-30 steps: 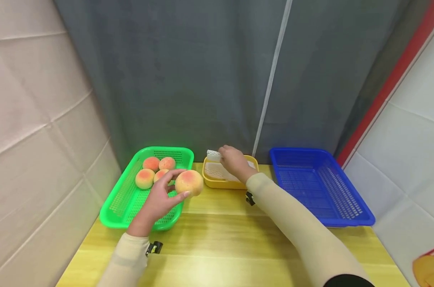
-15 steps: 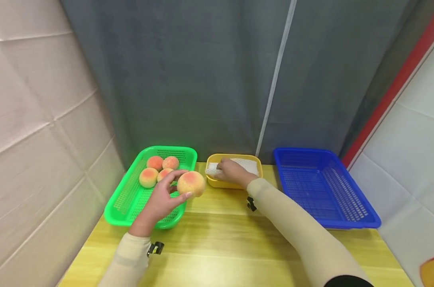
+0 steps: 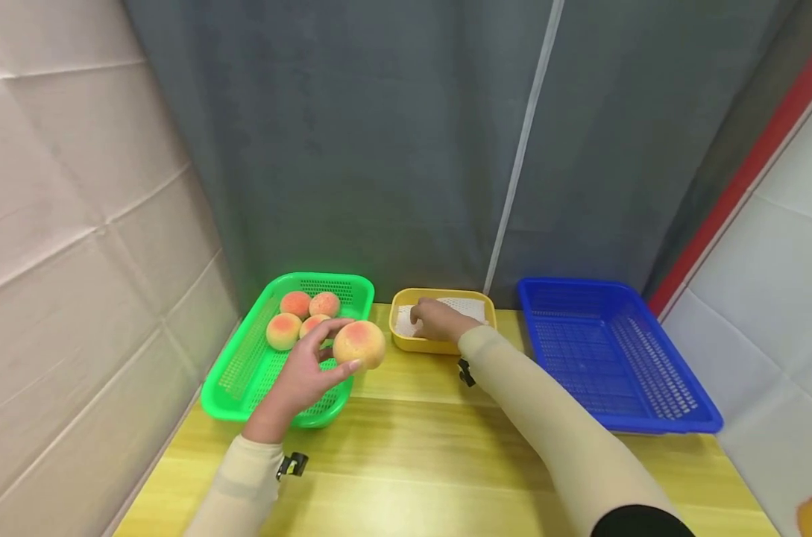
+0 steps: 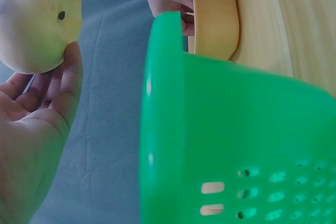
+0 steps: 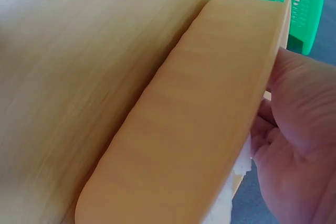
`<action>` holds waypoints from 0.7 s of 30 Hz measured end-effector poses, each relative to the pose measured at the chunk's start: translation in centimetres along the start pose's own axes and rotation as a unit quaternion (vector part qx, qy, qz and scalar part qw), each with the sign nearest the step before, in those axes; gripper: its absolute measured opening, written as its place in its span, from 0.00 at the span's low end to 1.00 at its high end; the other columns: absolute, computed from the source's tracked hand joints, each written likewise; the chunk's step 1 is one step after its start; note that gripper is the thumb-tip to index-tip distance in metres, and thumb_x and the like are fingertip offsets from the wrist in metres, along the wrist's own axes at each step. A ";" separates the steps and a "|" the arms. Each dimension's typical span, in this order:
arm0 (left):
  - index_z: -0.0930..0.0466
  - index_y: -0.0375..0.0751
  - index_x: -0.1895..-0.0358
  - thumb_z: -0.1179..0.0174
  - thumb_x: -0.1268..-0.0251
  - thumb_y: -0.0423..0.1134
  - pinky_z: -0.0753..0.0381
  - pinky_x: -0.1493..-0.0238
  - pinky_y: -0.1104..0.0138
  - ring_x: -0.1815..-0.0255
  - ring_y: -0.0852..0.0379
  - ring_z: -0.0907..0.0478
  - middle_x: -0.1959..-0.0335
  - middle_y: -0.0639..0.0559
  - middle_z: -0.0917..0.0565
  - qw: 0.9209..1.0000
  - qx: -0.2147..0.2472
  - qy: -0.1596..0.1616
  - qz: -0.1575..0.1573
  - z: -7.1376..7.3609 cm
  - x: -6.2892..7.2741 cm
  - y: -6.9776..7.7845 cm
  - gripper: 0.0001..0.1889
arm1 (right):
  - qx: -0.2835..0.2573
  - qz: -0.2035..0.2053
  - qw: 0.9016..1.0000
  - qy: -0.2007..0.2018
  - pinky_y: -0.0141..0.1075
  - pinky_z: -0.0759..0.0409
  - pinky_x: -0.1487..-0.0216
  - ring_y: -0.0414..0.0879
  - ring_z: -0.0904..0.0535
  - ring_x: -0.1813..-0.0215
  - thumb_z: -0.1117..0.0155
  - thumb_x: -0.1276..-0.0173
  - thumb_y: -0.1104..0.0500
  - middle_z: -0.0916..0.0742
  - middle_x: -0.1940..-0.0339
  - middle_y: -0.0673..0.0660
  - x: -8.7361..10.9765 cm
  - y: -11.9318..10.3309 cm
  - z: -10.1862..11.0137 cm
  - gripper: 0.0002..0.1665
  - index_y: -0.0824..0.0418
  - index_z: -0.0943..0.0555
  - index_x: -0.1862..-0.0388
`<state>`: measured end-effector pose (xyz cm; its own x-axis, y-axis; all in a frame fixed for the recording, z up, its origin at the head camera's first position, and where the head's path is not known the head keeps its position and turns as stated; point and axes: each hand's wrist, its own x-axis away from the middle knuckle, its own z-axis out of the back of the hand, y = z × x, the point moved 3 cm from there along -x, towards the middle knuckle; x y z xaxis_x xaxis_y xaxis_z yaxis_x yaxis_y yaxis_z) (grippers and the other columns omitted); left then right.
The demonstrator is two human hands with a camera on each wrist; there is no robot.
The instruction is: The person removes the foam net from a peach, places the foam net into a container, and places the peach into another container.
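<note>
My left hand [image 3: 306,375] grips a peach [image 3: 359,344] between thumb and fingers, over the right edge of the green basket [image 3: 215,405]. In the left wrist view the same peach [image 4: 39,22] sits on the fingertips, a dark spot on its side. My right hand [image 3: 438,319] reaches into the small yellow basket [image 3: 429,345], which holds white foam netting [image 3: 469,306]. From the right wrist, that hand [image 5: 299,135] has bent fingers behind the yellow rim, close to white netting [image 5: 223,203]. Its fingertips are hidden, so I cannot tell whether they pinch a net.
Several peaches [image 3: 282,331] lie in the back of the green basket. A larger blue basket [image 3: 607,358] stands at the right on the wooden table [image 3: 406,462]. A grey curtain [image 3: 352,149] hangs behind, with white sheeting [image 3: 90,298] at the left side.
The right hand, which held a piece of netting above the yellow basket, has lowered into it; the raised piece no longer shows. The left hand keeps the peach in nearly the same place.
</note>
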<state>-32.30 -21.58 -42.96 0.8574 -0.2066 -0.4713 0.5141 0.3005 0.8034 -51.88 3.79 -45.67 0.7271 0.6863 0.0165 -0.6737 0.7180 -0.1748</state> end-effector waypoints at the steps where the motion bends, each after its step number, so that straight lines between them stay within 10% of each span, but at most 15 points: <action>1: 0.22 0.49 0.26 0.20 0.32 0.37 0.14 0.36 0.54 0.34 0.50 0.22 0.33 0.53 0.19 1.000 0.000 0.001 0.000 0.1 0.0 0.0 0.33 | 0.002 0.001 1.000 0.001 0.50 0.17 0.38 0.52 0.19 0.51 0.25 0.23 0.59 0.16 0.49 0.61 -0.2 0.0 -0.1 0.14 0.66 0.12 0.44; 15: 0.22 0.47 0.27 0.20 0.33 0.36 0.14 0.37 0.56 0.35 0.47 0.21 0.33 0.50 0.19 1.000 0.003 0.003 -0.003 0.2 -0.3 0.4 0.33 | -0.011 0.013 1.000 0.018 0.46 0.17 0.42 0.51 0.21 0.54 0.21 0.27 0.61 0.16 0.54 0.57 0.1 1.1 0.2 0.12 0.64 0.12 0.49; 21: 0.22 0.47 0.27 0.20 0.33 0.37 0.14 0.38 0.57 0.35 0.47 0.21 0.33 0.51 0.18 1.000 -0.012 0.003 -0.001 0.9 -0.3 0.3 0.33 | -0.051 0.022 0.995 0.084 0.46 0.15 0.42 0.51 0.16 0.51 0.21 0.26 0.60 0.14 0.53 0.58 1.4 0.9 2.2 0.12 0.65 0.12 0.49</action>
<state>-32.43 -22.30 -42.26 0.8567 -0.2007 -0.4752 0.5158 0.3226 0.7936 -51.71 5.65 -43.65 0.7150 0.6814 -0.1564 -0.6946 0.6667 -0.2702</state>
